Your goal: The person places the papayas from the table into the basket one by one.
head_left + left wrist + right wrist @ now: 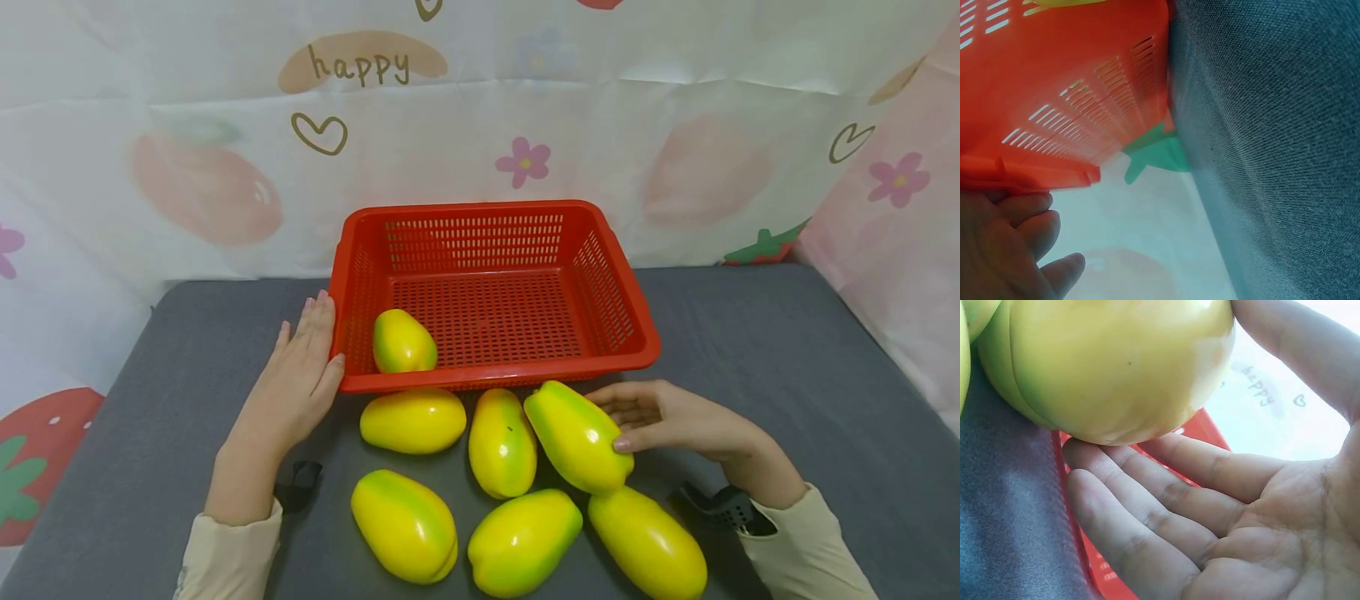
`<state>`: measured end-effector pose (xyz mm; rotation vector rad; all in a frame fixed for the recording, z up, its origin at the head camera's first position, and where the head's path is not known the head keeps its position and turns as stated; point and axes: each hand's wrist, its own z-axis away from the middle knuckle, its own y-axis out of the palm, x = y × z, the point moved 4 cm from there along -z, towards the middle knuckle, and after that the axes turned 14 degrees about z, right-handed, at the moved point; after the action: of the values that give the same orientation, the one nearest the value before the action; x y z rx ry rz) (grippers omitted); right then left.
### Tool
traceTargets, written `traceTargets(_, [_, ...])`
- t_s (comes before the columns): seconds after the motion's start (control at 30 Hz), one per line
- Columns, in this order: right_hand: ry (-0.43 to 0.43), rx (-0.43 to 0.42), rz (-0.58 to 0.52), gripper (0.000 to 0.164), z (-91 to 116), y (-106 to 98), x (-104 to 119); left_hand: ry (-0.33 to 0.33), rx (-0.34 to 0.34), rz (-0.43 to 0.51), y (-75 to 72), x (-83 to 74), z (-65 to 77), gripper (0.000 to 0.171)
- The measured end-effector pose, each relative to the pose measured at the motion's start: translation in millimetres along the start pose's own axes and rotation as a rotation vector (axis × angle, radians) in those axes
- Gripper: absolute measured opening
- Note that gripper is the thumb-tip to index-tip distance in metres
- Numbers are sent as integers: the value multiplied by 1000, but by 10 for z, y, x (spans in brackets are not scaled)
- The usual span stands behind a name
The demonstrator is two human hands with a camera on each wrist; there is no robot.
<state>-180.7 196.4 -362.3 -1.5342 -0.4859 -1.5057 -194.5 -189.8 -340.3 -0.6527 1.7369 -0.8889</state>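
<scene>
A red plastic basket (495, 377) holds one yellow-green papaya (403, 340) in its near left corner. My left hand (296, 375) lies with straight fingers along the basket's left side; the left wrist view shows the fingers (1027, 206) at the rim. My right hand (667, 421) grips a papaya (577, 437) in front of the basket, thumb on its near side. In the right wrist view, curled fingers (1166, 494) sit under this papaya (1116, 362) and the thumb touches its other side. Whether it is off the table cannot be told.
Beside the gripped papaya lies another papaya (502, 443), with one more papaya (412, 421) to its left. Nearer the front lie a papaya (405, 525), a papaya (525, 542) and a papaya (647, 543). A grey cloth (765, 367) covers the table; a printed curtain (450, 167) hangs behind.
</scene>
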Motion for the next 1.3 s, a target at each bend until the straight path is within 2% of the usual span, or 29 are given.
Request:
traceTargets(0.27, [-69,39,-73,46,35,23,64,4,-3,-1,0,0,0,65])
traceTargets(0.67, [-171,48,-98,46,74,15,138,-2,1,-6,-4,-2,-6,65])
traceTargets(1.0, [-213,30,-122,46,105,1,189,-11,4,-6,-10,-1,-3,65])
traceTargets(1.3, [-196,-18,-95,48,115,-23,202,-9,6,-6,-7,0,-2,65])
